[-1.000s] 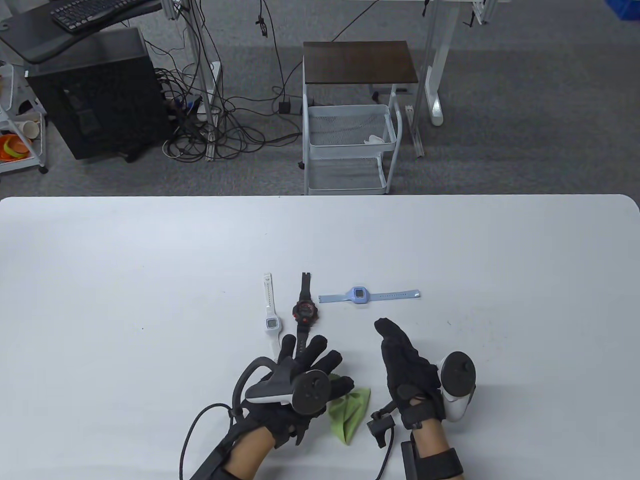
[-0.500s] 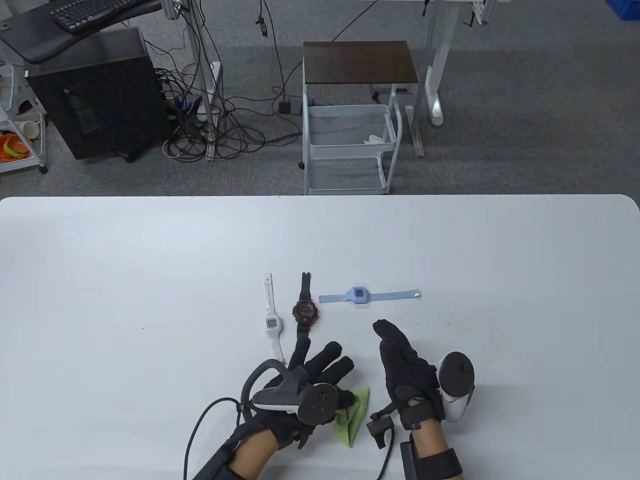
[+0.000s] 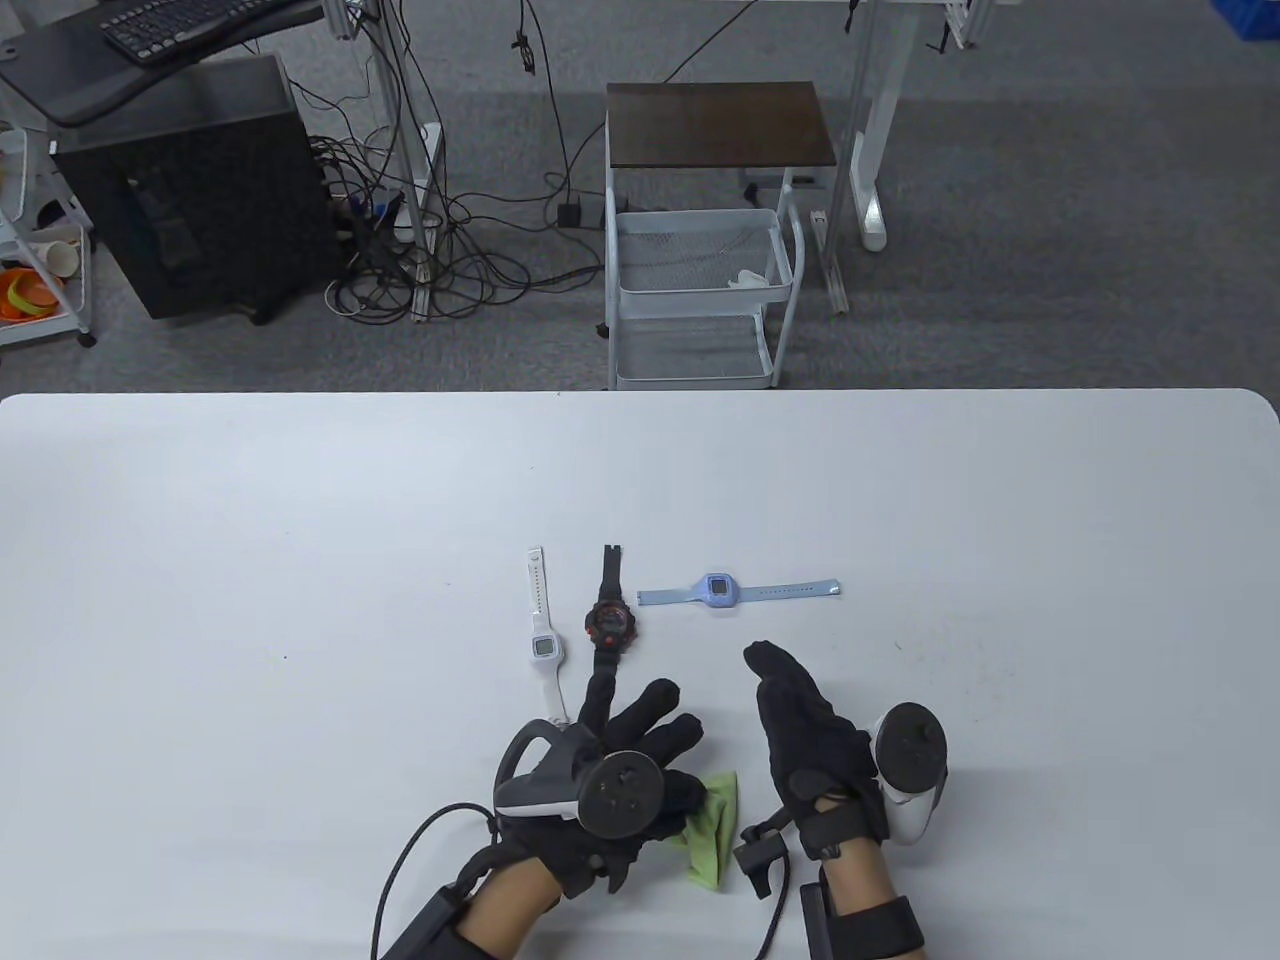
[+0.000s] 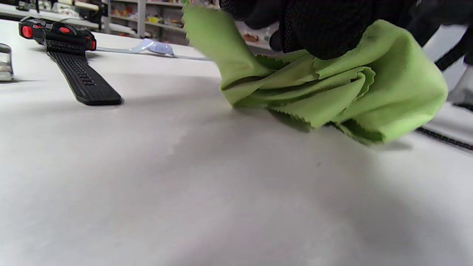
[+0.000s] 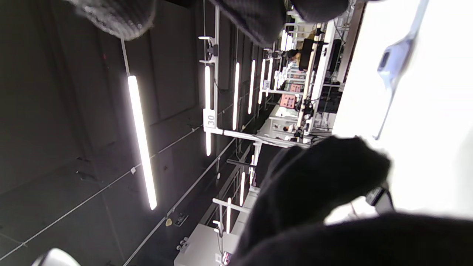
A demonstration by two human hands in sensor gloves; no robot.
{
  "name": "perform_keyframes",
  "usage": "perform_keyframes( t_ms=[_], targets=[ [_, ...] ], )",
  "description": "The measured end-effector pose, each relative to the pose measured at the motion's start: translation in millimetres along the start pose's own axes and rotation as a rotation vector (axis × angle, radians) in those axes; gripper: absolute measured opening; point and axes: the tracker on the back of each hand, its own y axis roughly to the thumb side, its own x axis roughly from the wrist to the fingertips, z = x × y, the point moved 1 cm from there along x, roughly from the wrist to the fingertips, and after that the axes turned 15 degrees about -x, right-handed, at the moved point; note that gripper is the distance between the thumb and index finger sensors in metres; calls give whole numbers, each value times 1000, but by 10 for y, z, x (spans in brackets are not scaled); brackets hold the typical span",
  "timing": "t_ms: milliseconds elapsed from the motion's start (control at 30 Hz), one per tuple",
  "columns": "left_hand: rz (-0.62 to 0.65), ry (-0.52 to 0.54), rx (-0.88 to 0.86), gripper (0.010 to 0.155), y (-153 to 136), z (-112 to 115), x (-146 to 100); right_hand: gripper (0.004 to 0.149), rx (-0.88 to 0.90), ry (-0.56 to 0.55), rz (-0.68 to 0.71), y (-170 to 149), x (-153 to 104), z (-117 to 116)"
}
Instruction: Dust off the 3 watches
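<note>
From above, three watches lie flat near the middle of the white counter (image 3: 300,560): a white watch (image 3: 543,632) and a black watch with a red face (image 3: 609,623) side by side with straps running away from the person, and a pale blue watch (image 3: 722,590) just to their right, lying crosswise. The left hand (image 3: 625,760) sits just below the black watch's near strap end with its fingers spread forward, while its thumb side pins a crumpled green cloth (image 3: 713,822) that lies between the two hands. The right hand (image 3: 805,722) stands on its edge to the right of the cloth, fingers straight and together, holding nothing, its tips short of the blue watch. In the left wrist view the gloved fingers (image 4: 317,29) press down into the bunched green cloth (image 4: 332,99), which rests on the counter; the black watch (image 4: 64,51) lies well to the left, the blue watch (image 4: 153,47) behind it. The right wrist view is turned on its side: the blue watch (image 5: 393,62) lies on the bright counter, and dark gloved fingers (image 5: 321,184) fill the lower part, curled round nothing.
</note>
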Motion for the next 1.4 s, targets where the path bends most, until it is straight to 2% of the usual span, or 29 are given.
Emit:
perform_keyframes(
  t_ms=[300,800,933,1167,1400],
  targets=[
    [21,146,-190,44,-98,-258,-161,85,-8,10,-9,-6,-1,-6],
    [75,413,-298,44,-166,-776,-603,87,-34,60,20,21,40,-63],
    [67,466,-292,44,-213,-886,-729,85,-75,66,64,70,84,-61],
    [55,537,-332,44,-353,-1021,-902,80,-314,126,148,229,370,-141],
    [78,610,-439,44,-487,-1084,-1013,75,-793,253,209,390,910,-292]
  ],
)
